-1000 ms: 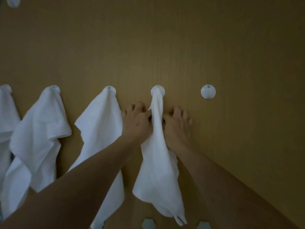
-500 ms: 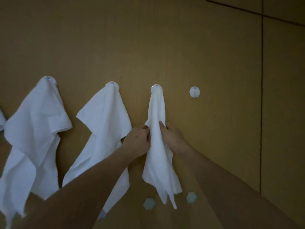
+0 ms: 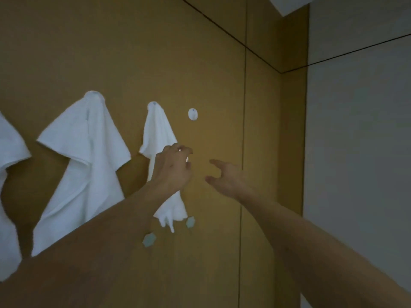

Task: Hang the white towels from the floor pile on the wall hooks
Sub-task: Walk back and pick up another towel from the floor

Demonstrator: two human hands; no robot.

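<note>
Three white towels hang on the brown wood wall. The rightmost towel [image 3: 158,130] drapes from a round white hook [image 3: 153,104]. My left hand [image 3: 175,167] is in front of its lower half, fingers curled, with a sliver of white cloth showing between fingertips and thumb. My right hand [image 3: 224,178] is off to the right of that towel, fingers spread, holding nothing. A bare round hook [image 3: 192,114] sits just right of the hung towel. A wider towel [image 3: 89,163] hangs to the left, and another towel [image 3: 9,163] is cut off by the left edge. The floor pile is out of view.
Two pale hexagonal stickers [image 3: 190,222] [image 3: 149,239] are on the wall below the rightmost towel. A vertical panel seam [image 3: 244,130] runs right of the bare hook. A grey wall [image 3: 355,152] meets the wood panel at the right.
My right hand has let go of the towel and moved off to the right. The towel now hangs more spread out. The view has swung to the right, showing the grey wall.
</note>
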